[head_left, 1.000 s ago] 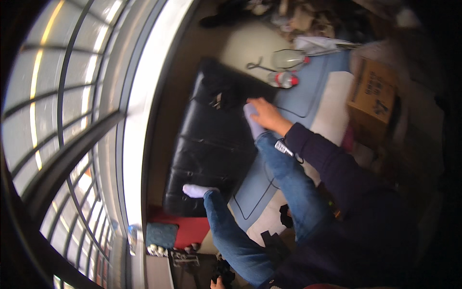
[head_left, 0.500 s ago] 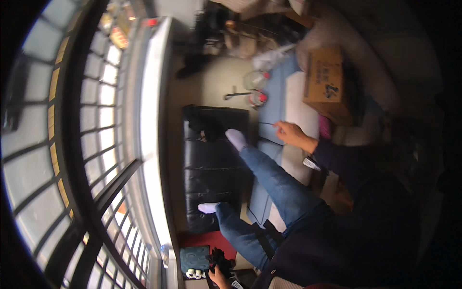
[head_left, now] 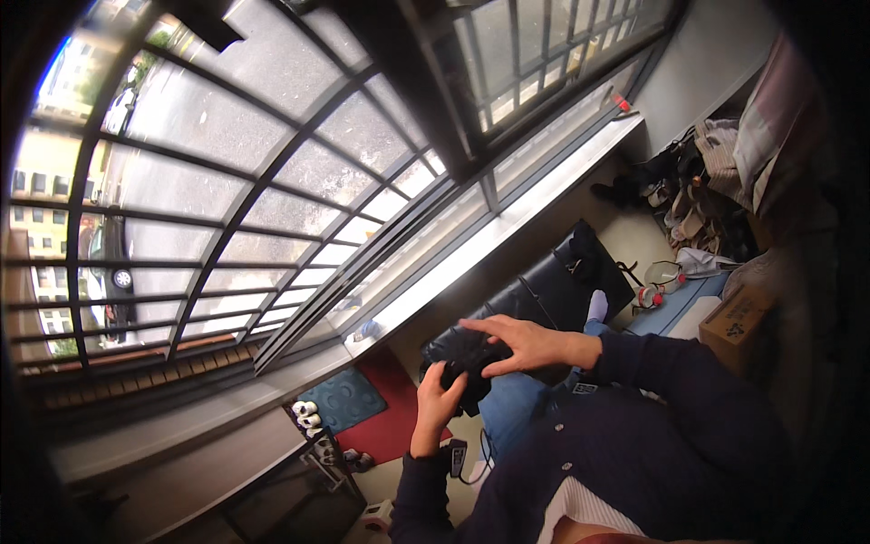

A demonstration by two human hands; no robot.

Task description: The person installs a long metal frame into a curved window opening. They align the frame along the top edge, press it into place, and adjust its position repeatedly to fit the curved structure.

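Observation:
A crumpled black bundle (head_left: 468, 361), probably cloth, is held in front of me over the black padded bench (head_left: 518, 308). My left hand (head_left: 439, 401) is closed around its near side, with the thumb up along it. On the other side, my right hand (head_left: 527, 344) has its fingers stretched out and the thumb apart, at the bundle's upper edge. Whether the right fingers touch it I cannot tell. The bundle's exact kind does not show.
A barred window with a white sill (head_left: 507, 231) runs along the left. On the floor are a red mat (head_left: 385, 385) and a teal mat (head_left: 343, 399). To the right lie a cardboard box (head_left: 736, 325), jars with red lids (head_left: 649, 296) and a heap of clothes (head_left: 725, 172).
The view has swung toward the window. My left hand has brought the black bundle up in front of me, and my right hand has come from near the box over to it.

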